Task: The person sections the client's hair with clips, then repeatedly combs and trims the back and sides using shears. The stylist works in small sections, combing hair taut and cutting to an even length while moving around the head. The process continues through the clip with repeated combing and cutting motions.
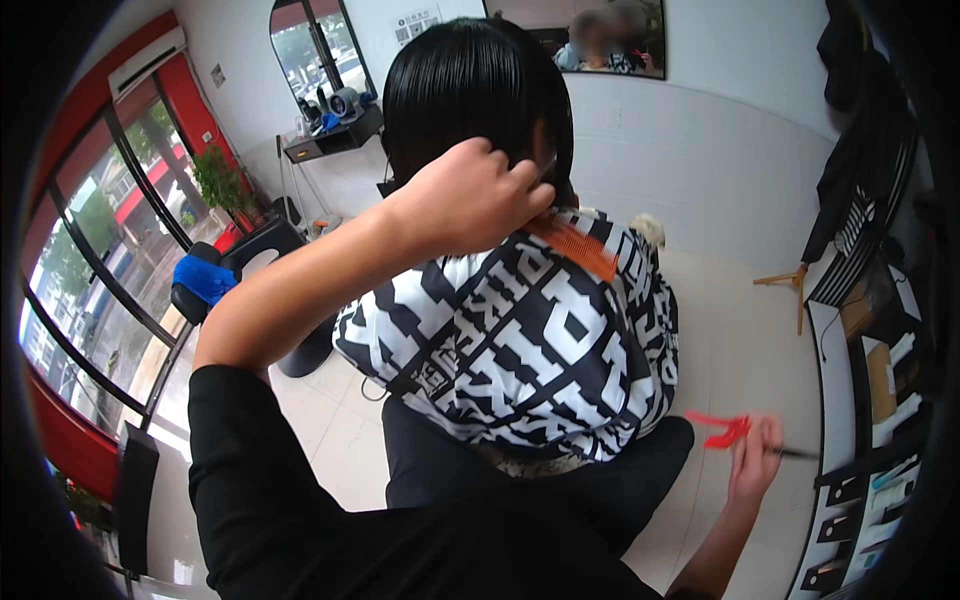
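Observation:
A seated person with straight, wet-looking black hair (455, 85) has their back to me. A black-and-white lettered cape (500, 345) covers their shoulders. My left hand (485, 195) is closed at the nape, against the hair's lower right side. From its fingers an orange comb (580, 250) slants down to the right over the cape. Low at the right, apart from the person, my right hand (757, 460) is closed round a red two-pronged tool (722, 430). A thin dark piece sticks out beyond that hand; blur hides the tool's exact kind.
At the left stand a black chair (265, 240) with a blue cloth (205, 280) and a potted plant (222, 185). A small wall shelf (335, 135) holds a hair dryer. Shelving (870, 480) lines the right side, near a wooden stand (795, 285) and dark hanging garments (865, 120).

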{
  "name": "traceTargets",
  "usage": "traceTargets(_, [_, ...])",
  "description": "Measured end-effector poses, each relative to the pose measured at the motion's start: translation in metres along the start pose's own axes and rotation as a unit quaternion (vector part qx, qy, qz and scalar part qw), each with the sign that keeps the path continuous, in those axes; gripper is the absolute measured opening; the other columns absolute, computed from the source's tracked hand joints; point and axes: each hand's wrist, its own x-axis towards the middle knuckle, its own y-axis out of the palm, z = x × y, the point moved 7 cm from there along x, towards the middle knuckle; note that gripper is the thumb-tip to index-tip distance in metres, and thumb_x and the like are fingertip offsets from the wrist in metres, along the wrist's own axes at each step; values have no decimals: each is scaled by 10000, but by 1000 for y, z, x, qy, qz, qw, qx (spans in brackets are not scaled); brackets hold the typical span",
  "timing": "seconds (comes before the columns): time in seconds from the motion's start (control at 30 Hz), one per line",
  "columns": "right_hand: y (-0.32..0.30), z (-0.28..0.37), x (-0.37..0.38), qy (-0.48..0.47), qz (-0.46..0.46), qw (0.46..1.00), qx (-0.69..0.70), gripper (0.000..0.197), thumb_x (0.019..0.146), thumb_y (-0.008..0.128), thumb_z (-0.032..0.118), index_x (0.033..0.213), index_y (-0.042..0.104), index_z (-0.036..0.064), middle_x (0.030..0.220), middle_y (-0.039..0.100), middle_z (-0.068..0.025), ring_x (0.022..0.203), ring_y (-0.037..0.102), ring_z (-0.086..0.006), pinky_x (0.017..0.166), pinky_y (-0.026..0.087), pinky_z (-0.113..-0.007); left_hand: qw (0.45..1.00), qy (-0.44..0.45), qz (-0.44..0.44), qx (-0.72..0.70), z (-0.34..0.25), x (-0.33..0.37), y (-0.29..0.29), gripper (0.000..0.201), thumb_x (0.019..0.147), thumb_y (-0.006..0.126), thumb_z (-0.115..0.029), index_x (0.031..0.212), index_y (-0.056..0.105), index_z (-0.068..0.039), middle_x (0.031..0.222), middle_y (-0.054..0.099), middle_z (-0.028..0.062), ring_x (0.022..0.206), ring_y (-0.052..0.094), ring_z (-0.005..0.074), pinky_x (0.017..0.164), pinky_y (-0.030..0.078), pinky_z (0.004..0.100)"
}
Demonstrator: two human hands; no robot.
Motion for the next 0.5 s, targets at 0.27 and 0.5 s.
traceTargets(0.27, [267, 86, 248, -56, 190, 954, 225, 162, 1050, 545, 174, 1065, 606, 26, 951, 689, -114, 469, 294, -40, 477, 234, -215, 976, 27, -194, -94, 17, -53, -9, 193, 816, 720, -221, 903, 591, -108, 754, 467, 23, 664, 538, 185, 623, 445, 333])
traceTargets(0.5, [323, 100, 285, -42, 225, 948, 220, 177, 1051, 545, 184, 1054, 615, 22, 927, 686, -124, 480, 312, -56, 514, 275, -230, 963, 29, -242, -117, 7, -62, -8, 118, 823, 638, -189, 870, 602, -88, 745, 506, 19, 658, 540, 177, 610, 450, 304])
